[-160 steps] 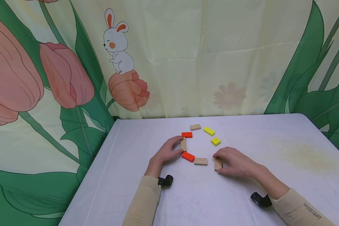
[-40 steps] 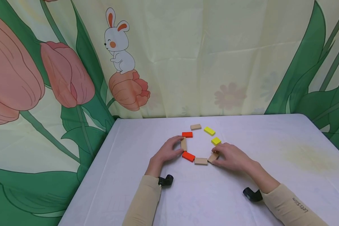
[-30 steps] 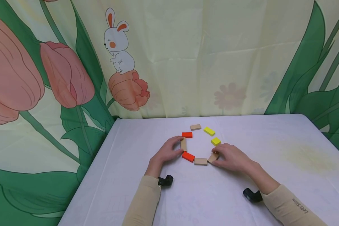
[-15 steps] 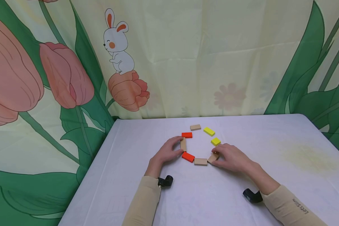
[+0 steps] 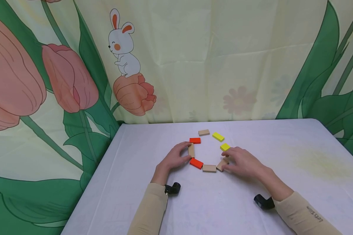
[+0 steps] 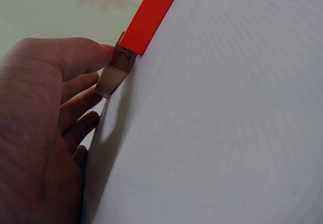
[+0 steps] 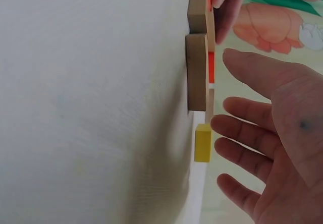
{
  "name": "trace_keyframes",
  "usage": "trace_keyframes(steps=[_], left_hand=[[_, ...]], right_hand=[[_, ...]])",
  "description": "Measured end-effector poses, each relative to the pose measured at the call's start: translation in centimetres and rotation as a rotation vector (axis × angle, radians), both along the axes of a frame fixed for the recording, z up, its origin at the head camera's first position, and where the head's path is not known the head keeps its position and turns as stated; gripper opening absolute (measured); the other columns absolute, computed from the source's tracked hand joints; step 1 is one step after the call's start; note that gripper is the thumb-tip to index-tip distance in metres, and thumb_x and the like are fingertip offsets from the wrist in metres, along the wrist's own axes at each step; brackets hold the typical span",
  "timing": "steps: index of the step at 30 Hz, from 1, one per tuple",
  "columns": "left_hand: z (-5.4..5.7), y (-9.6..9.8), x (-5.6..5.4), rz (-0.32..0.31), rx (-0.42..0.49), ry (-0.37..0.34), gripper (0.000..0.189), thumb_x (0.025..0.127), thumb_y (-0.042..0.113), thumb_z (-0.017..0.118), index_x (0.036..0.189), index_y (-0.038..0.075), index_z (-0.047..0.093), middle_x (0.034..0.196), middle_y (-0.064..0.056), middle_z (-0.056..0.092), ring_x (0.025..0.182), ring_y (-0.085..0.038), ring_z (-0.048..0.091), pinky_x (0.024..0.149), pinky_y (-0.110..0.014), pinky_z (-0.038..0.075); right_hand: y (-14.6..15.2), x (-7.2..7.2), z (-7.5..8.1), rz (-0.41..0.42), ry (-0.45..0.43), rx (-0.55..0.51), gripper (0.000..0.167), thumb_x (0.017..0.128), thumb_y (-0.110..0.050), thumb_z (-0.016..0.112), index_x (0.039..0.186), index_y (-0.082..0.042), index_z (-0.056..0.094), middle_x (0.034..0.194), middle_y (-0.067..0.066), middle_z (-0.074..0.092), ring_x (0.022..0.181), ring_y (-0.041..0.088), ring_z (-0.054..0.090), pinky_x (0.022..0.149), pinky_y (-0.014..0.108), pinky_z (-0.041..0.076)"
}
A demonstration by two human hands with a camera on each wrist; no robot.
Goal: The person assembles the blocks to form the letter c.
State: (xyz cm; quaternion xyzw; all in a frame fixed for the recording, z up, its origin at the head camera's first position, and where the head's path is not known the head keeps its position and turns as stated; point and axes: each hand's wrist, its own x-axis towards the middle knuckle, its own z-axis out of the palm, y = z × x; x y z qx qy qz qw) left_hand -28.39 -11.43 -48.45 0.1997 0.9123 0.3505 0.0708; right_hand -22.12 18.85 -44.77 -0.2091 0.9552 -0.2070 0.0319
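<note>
Small wooden blocks lie flat in a loose ring on the table. At the ring's left side my left hand pinches a plain wooden block lengthwise between thumb and fingers. A red block meets that block's near end, where a printed "2" shows. My right hand hovers just over a slanted plain block at the ring's near right. In the right wrist view its thumb and fingers are spread, apart from this block. A yellow block lies right by its fingertips.
Another plain block lies at the near side, between the lower red block and the slanted one. Along the far side are a red block, a plain block and a yellow block. A white cloth covers the table.
My right hand turned its plain block to a slant and set it beside the near plain block, then let go and rose slightly. My left hand has stayed in place.
</note>
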Motion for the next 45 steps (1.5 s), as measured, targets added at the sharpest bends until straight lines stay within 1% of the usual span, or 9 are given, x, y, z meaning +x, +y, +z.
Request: trace_keyframes(steps=[4,11,14,19,22,30,37,45], left_hand=[[0.0,-0.1,0.0,0.000,-0.003,-0.002,0.056,0.095,0.027,0.066,0.148,0.017,0.052,0.154,-0.003,0.044,0.143,-0.023,0.037,0.116,-0.044,0.031],[-0.1,-0.1,-0.1,-0.002,-0.010,-0.004,0.056,0.095,0.027,0.065,0.149,0.017,0.051,0.155,-0.003,0.044,0.143,-0.023,0.037,0.116,-0.044,0.031],[-0.1,-0.1,-0.1,-0.002,-0.011,-0.003,0.056,0.095,0.028,0.065,0.149,0.018,0.051,0.155,-0.003,0.044,0.143,-0.023,0.037,0.116,-0.044,0.032],[-0.1,-0.1,-0.1,-0.006,-0.005,0.001,0.056,0.095,0.027,0.065,0.148,0.017,0.051,0.154,-0.003,0.044,0.143,-0.023,0.037,0.116,-0.044,0.032],[-0.1,-0.1,-0.1,-0.013,0.000,0.005,0.056,0.095,0.027,0.065,0.148,0.016,0.052,0.154,-0.003,0.045,0.143,-0.023,0.037,0.116,-0.044,0.032],[-0.2,-0.2,-0.2,-0.024,0.002,0.016,0.056,0.095,0.026,0.065,0.148,0.014,0.051,0.154,-0.004,0.045,0.142,-0.023,0.038,0.116,-0.043,0.032],[-0.2,-0.2,-0.2,-0.020,-0.007,0.010,0.056,0.095,0.027,0.065,0.148,0.016,0.051,0.154,-0.003,0.045,0.143,-0.022,0.038,0.116,-0.042,0.031],[-0.2,-0.2,-0.2,-0.024,-0.013,0.014,0.056,0.096,0.027,0.065,0.149,0.016,0.051,0.154,-0.004,0.045,0.143,-0.022,0.038,0.117,-0.042,0.031]], right_hand=[[0.2,-0.3,0.2,0.000,0.025,-0.018,0.040,0.089,-0.028,0.077,0.123,-0.008,0.069,0.121,0.009,0.066,0.117,0.035,0.056,0.097,0.056,0.048],[0.7,-1.0,0.4,0.016,0.069,-0.072,0.042,0.089,-0.025,0.077,0.125,-0.005,0.068,0.116,0.008,0.067,0.116,0.035,0.057,0.096,0.055,0.048],[0.8,-1.4,0.4,0.008,0.071,-0.084,0.042,0.089,-0.025,0.077,0.125,-0.005,0.067,0.115,0.007,0.067,0.115,0.035,0.057,0.097,0.055,0.048],[0.8,-2.2,0.4,-0.039,0.052,-0.067,0.045,0.089,-0.027,0.077,0.127,-0.005,0.067,0.117,0.009,0.066,0.116,0.036,0.055,0.097,0.057,0.048],[0.8,-2.5,0.4,-0.062,0.056,-0.057,0.045,0.089,-0.026,0.078,0.126,-0.005,0.067,0.118,0.012,0.066,0.116,0.037,0.055,0.097,0.058,0.048],[1.0,-3.6,0.2,-0.056,0.095,-0.019,0.042,0.088,-0.025,0.079,0.122,-0.003,0.068,0.116,0.014,0.065,0.109,0.037,0.057,0.094,0.058,0.048],[1.0,-4.1,0.0,-0.073,0.070,0.005,0.043,0.087,-0.025,0.079,0.123,-0.003,0.068,0.116,0.015,0.064,0.108,0.037,0.057,0.093,0.058,0.048],[1.0,-4.7,-0.2,-0.081,0.056,0.006,0.041,0.086,-0.023,0.079,0.121,-0.003,0.068,0.115,0.016,0.065,0.104,0.035,0.057,0.091,0.056,0.049]])
